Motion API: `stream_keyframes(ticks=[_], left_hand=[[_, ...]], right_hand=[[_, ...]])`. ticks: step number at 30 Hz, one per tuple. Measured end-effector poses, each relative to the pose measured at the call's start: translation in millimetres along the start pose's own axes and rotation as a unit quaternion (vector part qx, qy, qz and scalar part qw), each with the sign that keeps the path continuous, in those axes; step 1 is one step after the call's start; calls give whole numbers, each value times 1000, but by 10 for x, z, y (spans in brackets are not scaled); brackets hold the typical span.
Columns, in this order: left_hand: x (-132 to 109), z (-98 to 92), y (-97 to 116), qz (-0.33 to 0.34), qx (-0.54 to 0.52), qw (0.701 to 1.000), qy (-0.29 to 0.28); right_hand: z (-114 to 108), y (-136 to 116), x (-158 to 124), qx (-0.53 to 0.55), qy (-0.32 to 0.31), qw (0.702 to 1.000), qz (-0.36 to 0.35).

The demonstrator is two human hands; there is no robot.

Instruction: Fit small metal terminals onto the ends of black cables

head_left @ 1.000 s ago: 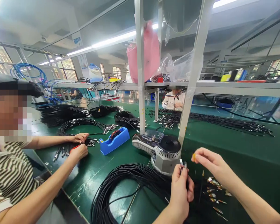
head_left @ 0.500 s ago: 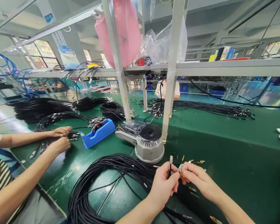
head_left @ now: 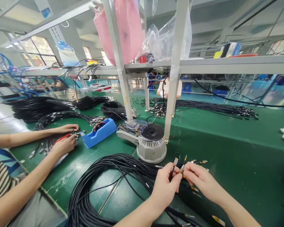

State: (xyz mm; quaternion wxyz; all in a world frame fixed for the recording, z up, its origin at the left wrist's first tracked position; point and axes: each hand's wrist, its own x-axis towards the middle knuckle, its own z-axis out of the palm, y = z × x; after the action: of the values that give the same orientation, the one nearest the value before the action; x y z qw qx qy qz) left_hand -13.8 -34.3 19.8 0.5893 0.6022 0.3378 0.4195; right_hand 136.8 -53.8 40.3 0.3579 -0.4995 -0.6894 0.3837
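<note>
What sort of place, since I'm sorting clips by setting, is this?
Probably a factory workshop handling cables: a black coil and cable bundles lie on a long green bench, along with a blue tape dispenser.

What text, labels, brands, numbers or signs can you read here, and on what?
None reads clearly.
Blue sign on the pillar: marks too blurred to read.
Hanging white sign below it: characters visible, too blurred to read.
Pale tags on the black cable coil: too small to make out any print.
Silver connector at the left hand: no legible marking.
</note>
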Motion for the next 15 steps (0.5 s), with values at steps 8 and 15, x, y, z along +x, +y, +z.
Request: stream_keyframes(ticks=[8,15], left_hand=[[-30,-19,41,10,54,998,-7],[-23,-39,13,15,108,994,0]], right_hand=[[-33,-19,3,-49,-3,999,4],[-51,-6,7,-75,-5,997,-3]])
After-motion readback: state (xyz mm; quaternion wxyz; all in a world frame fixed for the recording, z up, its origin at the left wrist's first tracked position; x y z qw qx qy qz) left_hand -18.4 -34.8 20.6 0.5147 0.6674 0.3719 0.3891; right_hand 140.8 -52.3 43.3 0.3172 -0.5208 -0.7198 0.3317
